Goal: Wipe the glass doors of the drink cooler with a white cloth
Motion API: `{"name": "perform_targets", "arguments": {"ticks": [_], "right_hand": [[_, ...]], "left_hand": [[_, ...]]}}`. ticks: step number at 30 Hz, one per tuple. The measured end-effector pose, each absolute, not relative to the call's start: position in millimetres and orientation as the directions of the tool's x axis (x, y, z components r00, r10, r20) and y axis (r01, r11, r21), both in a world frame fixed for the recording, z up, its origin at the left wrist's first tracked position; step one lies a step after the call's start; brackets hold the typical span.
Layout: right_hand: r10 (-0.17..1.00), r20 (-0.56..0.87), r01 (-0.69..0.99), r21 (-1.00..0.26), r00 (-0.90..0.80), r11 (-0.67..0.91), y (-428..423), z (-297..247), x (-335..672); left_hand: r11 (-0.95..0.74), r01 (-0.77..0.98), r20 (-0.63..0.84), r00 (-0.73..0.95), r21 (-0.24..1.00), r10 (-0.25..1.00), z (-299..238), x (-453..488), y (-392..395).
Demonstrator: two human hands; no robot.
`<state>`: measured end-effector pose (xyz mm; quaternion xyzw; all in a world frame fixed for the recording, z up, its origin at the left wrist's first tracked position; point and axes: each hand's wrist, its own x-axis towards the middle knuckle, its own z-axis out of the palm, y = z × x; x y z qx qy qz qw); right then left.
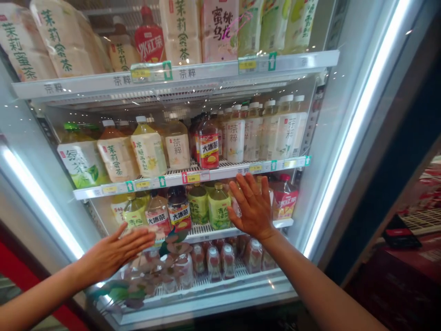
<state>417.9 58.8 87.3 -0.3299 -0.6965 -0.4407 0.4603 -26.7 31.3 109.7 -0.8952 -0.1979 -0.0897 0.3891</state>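
Note:
I face a lit drinks fridge with several shelves of bottled tea. My left hand (115,252) reaches in from the lower left, flat with fingers stretched toward the bottles on the third shelf, near a brown iced-tea bottle (179,210). My right hand (251,207) is raised with fingers spread, palm toward the shelf, in front of green-tea bottles (218,207) and beside a red-labelled bottle (284,198). Neither hand holds anything.
The middle shelf rail (193,177) carries price tags; a dark iced-tea bottle (208,145) stands above it among pale tea bottles. Small pink bottles (213,262) fill the bottom shelf. A bright light strip (354,124) runs down the right frame.

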Motion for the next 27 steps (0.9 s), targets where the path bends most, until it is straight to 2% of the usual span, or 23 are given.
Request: {"name": "perform_targets", "arguments": {"ticks": [2, 4, 6, 8, 10, 12, 13, 14, 15, 16, 18, 20, 23, 27], "right_hand": [[0.067, 0.929, 0.867, 0.312, -0.364, 0.389, 61.1, 87.3, 420.7], [0.070, 0.925, 0.865, 0.321, -0.374, 0.387, 64.7, 88.1, 425.2], [0.070, 0.921, 0.857, 0.327, -0.384, 0.399, 65.2, 88.6, 425.8], [0.091, 0.935, 0.851, 0.268, -0.343, 0.451, 55.8, 86.2, 414.0], [0.190, 0.960, 0.812, 0.060, -0.208, 0.581, 31.8, 77.7, 383.3], [0.422, 0.907, 0.614, -0.325, -0.014, 0.719, -4.0, 63.0, 335.0], [0.579, 0.811, 0.415, -0.554, 0.077, 0.721, -23.6, 55.1, 307.5], [0.742, 0.661, 0.154, -0.749, 0.111, 0.644, -42.3, 48.2, 280.2], [0.856, 0.515, -0.090, -0.851, 0.053, 0.517, -58.9, 43.5, 255.2], [0.923, 0.386, -0.269, -0.889, -0.006, 0.370, -72.4, 41.6, 234.3], [0.971, 0.225, -0.428, -0.888, -0.085, 0.168, -88.5, 46.7, 208.5], [0.986, 0.145, -0.424, -0.900, -0.078, 0.099, -91.9, 60.6, 203.6], [0.992, 0.103, -0.373, -0.925, -0.072, 0.069, -84.8, 85.4, 215.6], [0.987, 0.075, -0.278, -0.960, -0.139, 0.034, -71.5, 101.9, 213.2]], "left_hand": [[-0.694, 0.314, 0.208, 0.949, -0.648, 0.235, 89.9, -27.9, 25.5], [-0.723, 0.289, 0.165, 0.957, -0.628, 0.239, 85.7, -20.9, 15.9], [-0.723, 0.345, 0.223, 0.939, -0.598, 0.262, 93.0, -5.4, 0.5], [-0.702, 0.455, 0.389, 0.882, -0.548, 0.268, 100.3, 16.2, -18.9], [-0.665, 0.601, 0.614, 0.744, -0.444, 0.264, 99.4, 39.6, -37.0], [-0.619, 0.730, 0.775, 0.558, -0.290, 0.295, 89.0, 60.7, -49.2], [-0.599, 0.768, 0.821, 0.481, -0.227, 0.307, 81.4, 69.7, -52.9], [-0.582, 0.791, 0.850, 0.429, -0.190, 0.305, 73.0, 77.5, -55.6], [-0.570, 0.802, 0.869, 0.400, -0.178, 0.292, 64.3, 84.0, -57.9], [-0.565, 0.804, 0.881, 0.391, -0.185, 0.268, 55.8, 89.3, -60.3], [-0.566, 0.803, 0.898, 0.373, -0.187, 0.233, 41.1, 95.4, -66.3], [-0.570, 0.815, 0.910, 0.313, -0.109, 0.273, 32.1, 94.2, -72.0], [-0.565, 0.824, 0.916, 0.193, 0.043, 0.351, 29.9, 78.6, -70.2], [-0.618, 0.775, 0.906, 0.159, 0.130, 0.391, 33.2, 57.9, -47.2]]}}
